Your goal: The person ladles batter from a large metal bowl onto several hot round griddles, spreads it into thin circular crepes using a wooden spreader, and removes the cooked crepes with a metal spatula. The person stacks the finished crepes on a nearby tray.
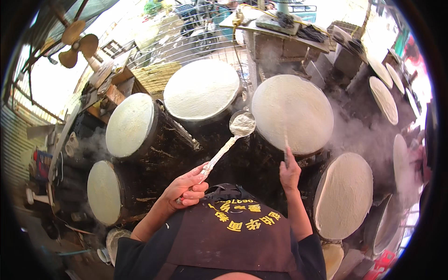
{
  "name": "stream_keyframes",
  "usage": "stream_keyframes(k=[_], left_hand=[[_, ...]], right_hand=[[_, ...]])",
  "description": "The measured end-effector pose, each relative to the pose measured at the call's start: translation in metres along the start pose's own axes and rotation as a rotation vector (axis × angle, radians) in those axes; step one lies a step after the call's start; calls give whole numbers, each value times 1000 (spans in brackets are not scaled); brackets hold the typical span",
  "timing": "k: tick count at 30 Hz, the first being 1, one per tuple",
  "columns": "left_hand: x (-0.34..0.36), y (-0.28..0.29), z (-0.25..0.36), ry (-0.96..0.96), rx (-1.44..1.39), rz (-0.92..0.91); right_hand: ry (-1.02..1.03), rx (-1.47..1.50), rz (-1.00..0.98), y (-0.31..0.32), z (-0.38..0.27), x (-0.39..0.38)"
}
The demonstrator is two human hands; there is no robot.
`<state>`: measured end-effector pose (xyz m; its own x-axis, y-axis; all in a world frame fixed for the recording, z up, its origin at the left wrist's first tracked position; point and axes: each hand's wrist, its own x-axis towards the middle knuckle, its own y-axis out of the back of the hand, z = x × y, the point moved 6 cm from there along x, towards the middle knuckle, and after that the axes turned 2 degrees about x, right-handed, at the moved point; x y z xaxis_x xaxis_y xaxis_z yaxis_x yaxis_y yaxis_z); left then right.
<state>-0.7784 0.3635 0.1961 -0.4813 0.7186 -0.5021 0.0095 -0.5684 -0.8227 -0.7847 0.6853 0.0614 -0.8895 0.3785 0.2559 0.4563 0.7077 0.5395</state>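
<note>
In my left hand (189, 185) is the handle of a batter-crusted ladle (242, 123), fingers wrapped round it. Pale batter coats its bowl, which hangs between two griddles. My right hand (290, 172) grips a thin stick-like tool (286, 140), whose far part reaches over a round griddle (298, 107) at the right centre. A pale sheet of batter covers that griddle, and steam blurs the tool's tip. Left of it lies another batter-covered griddle (200, 88). Closer to my left arm are two more coated griddles, one upper (129, 125) and one lower (103, 192).
A large pale round (344, 196) covers a griddle beside my right arm. Steam (345, 121) drifts at the right, where several more rounds (383, 100) stand tilted. A table (289, 35) with cables stands at the back. A fan (74, 44) hangs at upper left.
</note>
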Motion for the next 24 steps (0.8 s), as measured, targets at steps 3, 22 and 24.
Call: stream_keyframes(k=[3, 22, 24], left_hand=[[-11, 13, -5, -48, -11, -2], [-158, 118, -33, -305, -59, 185], [-172, 123, -28, -321, -85, 204]], right_hand=[[-55, 35, -71, 6, -2, -12], [-114, 288, -179, -52, -117, -164], [-111, 280, -171, -64, -119, -176]])
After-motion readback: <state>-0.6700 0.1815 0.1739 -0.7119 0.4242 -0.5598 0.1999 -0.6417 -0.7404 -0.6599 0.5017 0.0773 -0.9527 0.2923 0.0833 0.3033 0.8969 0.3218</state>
